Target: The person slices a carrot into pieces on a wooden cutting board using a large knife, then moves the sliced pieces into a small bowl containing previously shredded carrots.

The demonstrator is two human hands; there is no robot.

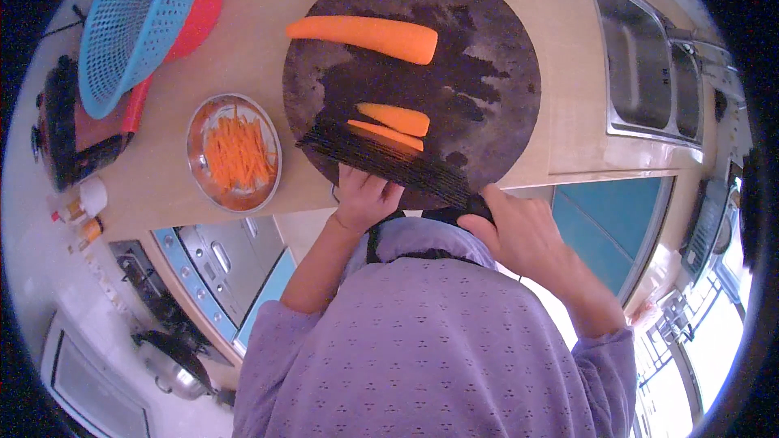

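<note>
A round dark cutting board (505, 73) lies before me on the counter. My right hand (517, 219) is closed around the black handle of a wide knife with a dark, ridged-looking blade (389, 161), which lies slantwise over the board's near part. My left hand (368, 194) is at the near side of the blade, its fingertips partly hidden; whether it holds a piece there I cannot tell. Just beyond the blade lie a carrot piece (395, 118) and a thin carrot slice (389, 135). A large peeled carrot (371, 36) lies across the board's far part, its narrow end over the left edge.
A metal bowl (277, 158) of carrot shreds (237, 152) stands left of the board. Beyond it are a blue plastic colander (137, 30) and a red plastic container (204, 15). A steel sink (633, 61) is at the right; a pan (176, 371) sits at the lower left.
</note>
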